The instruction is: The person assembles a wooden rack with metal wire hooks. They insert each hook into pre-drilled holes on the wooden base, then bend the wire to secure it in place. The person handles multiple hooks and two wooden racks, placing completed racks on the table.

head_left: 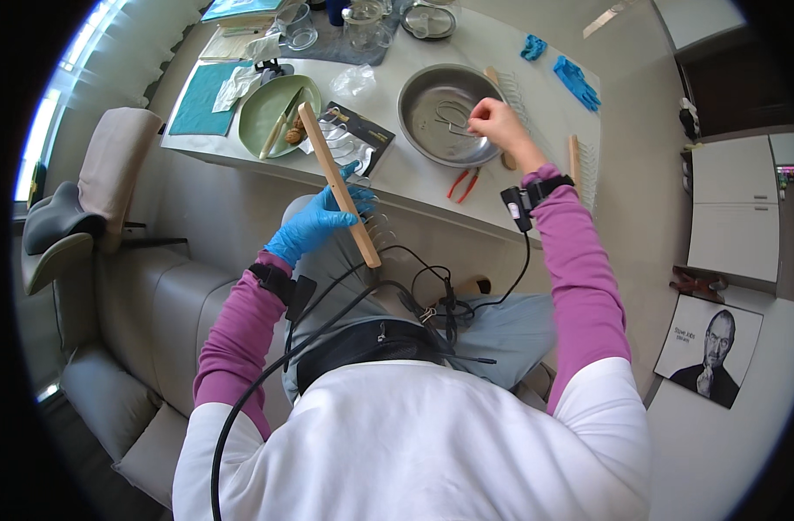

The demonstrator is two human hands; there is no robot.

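Observation:
My left hand point(314, 224), in a blue glove, grips a long wooden bar point(338, 184) with a row of wire loops along one side, held slanted above my lap. My bare right hand point(499, 124) reaches over a round metal bowl point(423, 95) on the white table point(536, 104). Its fingers are pinched at a thin wire piece point(453, 117) lying in the bowl. Whether the fingers actually hold the wire I cannot tell.
Red-handled pliers point(464, 183) lie at the table's near edge. Another wire-toothed wooden bar point(578, 165) rests to the right. A green plate point(275, 108) with a knife, a teal cloth point(197, 100), glass jars point(362, 22) and blue gloves point(576, 80) sit farther back. A grey sofa point(145, 304) is at left.

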